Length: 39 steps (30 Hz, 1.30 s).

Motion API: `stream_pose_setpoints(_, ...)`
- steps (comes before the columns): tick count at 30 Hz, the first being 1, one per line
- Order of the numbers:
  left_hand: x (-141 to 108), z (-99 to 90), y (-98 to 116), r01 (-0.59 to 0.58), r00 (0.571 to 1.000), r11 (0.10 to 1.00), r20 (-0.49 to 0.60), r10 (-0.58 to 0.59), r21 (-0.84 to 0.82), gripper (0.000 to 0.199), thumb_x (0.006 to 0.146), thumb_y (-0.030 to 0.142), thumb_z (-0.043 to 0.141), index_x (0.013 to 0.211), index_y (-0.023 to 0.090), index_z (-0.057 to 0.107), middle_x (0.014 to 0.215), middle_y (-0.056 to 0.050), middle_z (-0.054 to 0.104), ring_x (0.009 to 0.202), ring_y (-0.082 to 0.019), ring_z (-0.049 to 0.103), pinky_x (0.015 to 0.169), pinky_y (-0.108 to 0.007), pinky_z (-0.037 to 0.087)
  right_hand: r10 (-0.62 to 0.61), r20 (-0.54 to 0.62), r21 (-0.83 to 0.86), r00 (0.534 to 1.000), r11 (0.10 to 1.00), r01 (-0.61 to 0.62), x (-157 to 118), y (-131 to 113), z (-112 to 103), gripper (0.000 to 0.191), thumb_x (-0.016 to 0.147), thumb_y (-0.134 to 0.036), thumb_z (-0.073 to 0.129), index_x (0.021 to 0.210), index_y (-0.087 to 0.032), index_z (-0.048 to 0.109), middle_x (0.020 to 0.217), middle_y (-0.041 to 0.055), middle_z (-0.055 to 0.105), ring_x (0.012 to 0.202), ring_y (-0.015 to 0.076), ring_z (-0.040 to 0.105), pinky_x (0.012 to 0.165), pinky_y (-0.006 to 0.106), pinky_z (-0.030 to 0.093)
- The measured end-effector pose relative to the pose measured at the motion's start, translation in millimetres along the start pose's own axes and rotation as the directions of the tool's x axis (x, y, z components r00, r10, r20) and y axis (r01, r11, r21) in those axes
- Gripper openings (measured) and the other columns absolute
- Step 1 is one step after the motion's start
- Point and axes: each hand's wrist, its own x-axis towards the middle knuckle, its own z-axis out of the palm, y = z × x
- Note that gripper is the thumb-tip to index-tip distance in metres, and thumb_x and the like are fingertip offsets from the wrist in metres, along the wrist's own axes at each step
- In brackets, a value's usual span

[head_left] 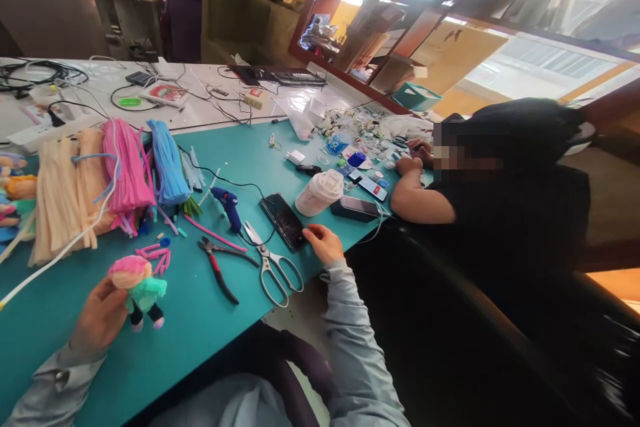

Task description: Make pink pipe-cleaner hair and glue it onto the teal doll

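Observation:
A small fuzzy doll (pixel 145 290) with pink hair, a green top and dark legs is pinched in my left hand (pixel 103 313), held above the table's front edge. My right hand (pixel 325 245) has its fingers closed at the near right corner of a black phone (pixel 283 220) that lies flat on the table. Left of the phone are scissors (pixel 273 267) with silver handles, partly spread. Beside them lie red-and-black pliers (pixel 219 270), jaws apart. A blue glue gun (pixel 229 208) rests behind these tools, and short pink stem pieces (pixel 157 257) lie behind the doll.
Bundles of beige (pixel 63 187), pink (pixel 127 167) and blue (pixel 170 160) fuzzy stems lie at left, crossed by a white cable. A lidded white cup (pixel 320 192) stands behind the phone. A co-worker (pixel 505 167) sits at right near cluttered small parts (pixel 360 127).

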Motion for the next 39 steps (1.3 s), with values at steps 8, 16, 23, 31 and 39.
stream_pose_setpoints(8,-1,-3.5,-6,0.101,0.991,0.995,-0.085,-0.101,0.001,0.053,0.038,0.041,0.091,0.082,0.018,0.074,0.074,-0.009,0.075,0.076,-0.033,0.073,0.072,-0.047,0.062,0.079,0.057,-0.212,0.995,0.975,-0.065,13,-10,6,0.021,0.060,-0.037,0.078,0.072,-0.022,0.070,0.074,0.0041,0.071,0.077,0.0230,0.067,0.073,0.032,0.048)
stream_pose_setpoints(16,-2,-2.0,-6,0.076,0.996,0.996,-0.046,-0.077,-0.038,0.050,0.040,0.042,0.091,0.081,0.019,0.076,0.075,-0.009,0.076,0.080,-0.033,0.073,0.075,-0.045,0.061,0.060,-0.052,-0.260,0.997,0.963,-0.072,11,-13,12,0.041,0.081,-0.057,0.052,0.062,-0.022,0.063,0.072,0.0080,0.069,0.078,0.0252,0.065,0.070,0.033,0.045)
stream_pose_setpoints(23,-1,0.4,-6,0.041,0.999,0.998,0.002,-0.041,-0.046,0.044,0.041,0.040,0.091,0.076,0.019,0.075,0.068,-0.007,0.073,0.082,-0.034,0.073,0.078,-0.047,0.061,-0.137,-0.103,-0.195,0.985,0.974,0.115,-29,-11,4,0.040,0.079,-0.055,0.050,0.077,-0.018,0.067,0.082,0.0099,0.070,0.074,0.0219,0.062,0.070,0.033,0.048)
stream_pose_setpoints(31,-1,0.2,-7,0.008,1.000,1.000,0.007,-0.008,-0.028,0.040,0.043,0.042,0.090,0.070,0.019,0.072,0.066,-0.006,0.072,0.079,-0.032,0.073,0.072,-0.044,0.061,-0.406,0.166,-0.307,0.899,0.845,0.438,-61,-34,53,0.028,0.085,-0.035,0.054,0.100,-0.018,0.071,0.092,0.0098,0.073,0.080,0.0227,0.066,0.077,0.036,0.051)
stream_pose_setpoints(39,-1,-2.0,-8,0.015,1.000,1.000,0.016,-0.014,-0.025,0.040,0.043,0.041,0.090,0.071,0.018,0.073,0.070,-0.008,0.074,0.077,-0.031,0.073,0.069,-0.041,0.062,-0.516,0.316,-0.301,0.796,0.741,0.600,-54,-63,91,0.031,0.083,-0.019,0.057,0.112,-0.015,0.067,0.110,0.0108,0.071,0.092,0.0227,0.063,0.089,0.036,0.048)
